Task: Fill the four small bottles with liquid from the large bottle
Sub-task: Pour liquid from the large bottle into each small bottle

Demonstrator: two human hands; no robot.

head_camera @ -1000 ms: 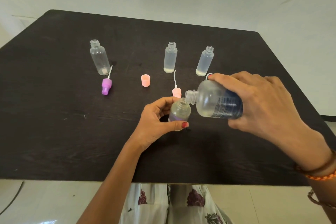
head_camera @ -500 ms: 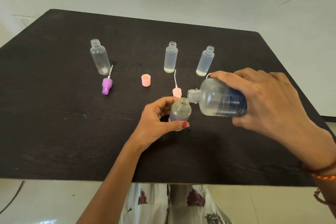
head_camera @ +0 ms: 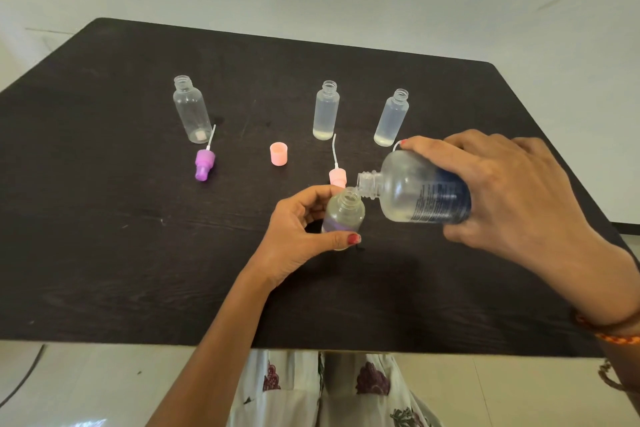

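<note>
My right hand (head_camera: pixel 512 191) grips the large clear bottle (head_camera: pixel 415 192) with a dark blue label, tipped on its side, its open mouth just over the neck of a small bottle (head_camera: pixel 343 213). My left hand (head_camera: pixel 298 236) holds that small bottle upright on the dark table (head_camera: pixel 104 236), thumb in front. Three more small open bottles stand at the back: one at the left (head_camera: pixel 191 111), one in the middle (head_camera: pixel 325 111) and one to the right (head_camera: pixel 392 118). The middle and right ones have a little liquid at the bottom.
A purple spray cap (head_camera: pixel 204 163) with its tube lies near the left bottle. A pink cap (head_camera: pixel 278 153) stands in the middle. A pink spray head (head_camera: pixel 337 174) with a tube lies behind my left hand. The table's front edge is close to my body.
My right hand has shifted the large bottle slightly right and up, levelling it over the small bottle's neck. My left hand and the small bottle stay put.
</note>
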